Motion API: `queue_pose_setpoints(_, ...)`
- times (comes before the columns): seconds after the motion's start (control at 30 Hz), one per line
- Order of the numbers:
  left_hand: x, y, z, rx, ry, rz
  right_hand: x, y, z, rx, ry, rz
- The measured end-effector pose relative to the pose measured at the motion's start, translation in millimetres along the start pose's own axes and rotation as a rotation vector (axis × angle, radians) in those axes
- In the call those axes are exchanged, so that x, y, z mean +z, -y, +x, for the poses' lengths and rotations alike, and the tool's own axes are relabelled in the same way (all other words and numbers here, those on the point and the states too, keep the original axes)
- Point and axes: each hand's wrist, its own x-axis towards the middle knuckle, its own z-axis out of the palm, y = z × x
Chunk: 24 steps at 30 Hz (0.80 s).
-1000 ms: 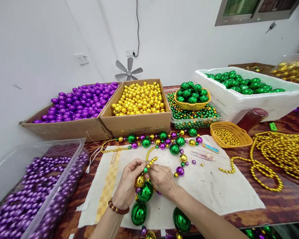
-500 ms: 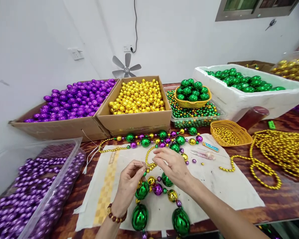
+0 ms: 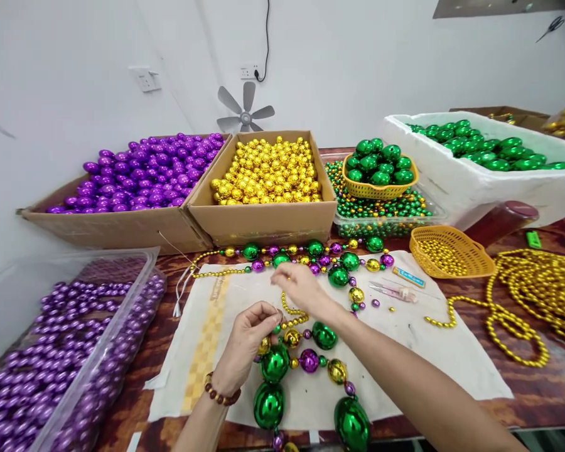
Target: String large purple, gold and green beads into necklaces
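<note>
My left hand (image 3: pixel 252 336), with a beaded bracelet (image 3: pixel 221 390) on its wrist, pinches the end of a bead string near a small green bead. From there the string of large green, gold and purple beads (image 3: pixel 309 360) hangs toward the table's front edge. A short run of small gold beads (image 3: pixel 295 321) curves just right of my left fingertips. My right hand (image 3: pixel 299 290) is above the cloth, thumb and fingers pressed together; anything between them is too fine to make out. Behind it lies a finished-looking bead strand (image 3: pixel 280 260).
Boxes of purple beads (image 3: pixel 141 179) and gold beads (image 3: pixel 268 172) stand at the back. A tub of purple strands (image 3: pixel 75 351) is at left. On the white cloth (image 3: pixel 419 358) lie small snips (image 3: pixel 395 290) and a blue packet (image 3: pixel 408 277). A yellow basket (image 3: pixel 480 267) and gold strands (image 3: pixel 541 289) are at right.
My right hand has moved left and away from the gold beads, its fingers now drawn together. My left hand keeps its pinch. The camera view has shifted slightly.
</note>
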Motion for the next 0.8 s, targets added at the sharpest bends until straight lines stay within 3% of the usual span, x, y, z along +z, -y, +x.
queue_pose_setpoints(0.13, -8.3, 6.8, -1.2, -0.004, -0.085, -0.031, -13.8, -17.1, 16.8, 0.095, -0.093, -0.024)
queue_pose_setpoints(0.3, -9.7, 10.6, 1.6, 0.049, -0.164, -0.021, -21.0, -3.8, -23.2, 0.098, 0.050, 0.066)
queue_pose_setpoints(0.4, -2.4, 8.0, 3.9, 0.078, -0.156, 0.016, -7.7, 8.3, -45.9, 0.154, 0.055, 0.263)
queue_pose_setpoints(0.6, 9.5, 4.5, 3.0, 0.047, -0.178, 0.007, 25.9, 16.2, -51.4, 0.361, -0.226, 0.705)
queue_pose_setpoints(0.8, 6.2, 1.9, 4.3, 0.111, -0.163, -0.178, 41.5, 12.9, -65.3, 0.443, -0.289, 0.751)
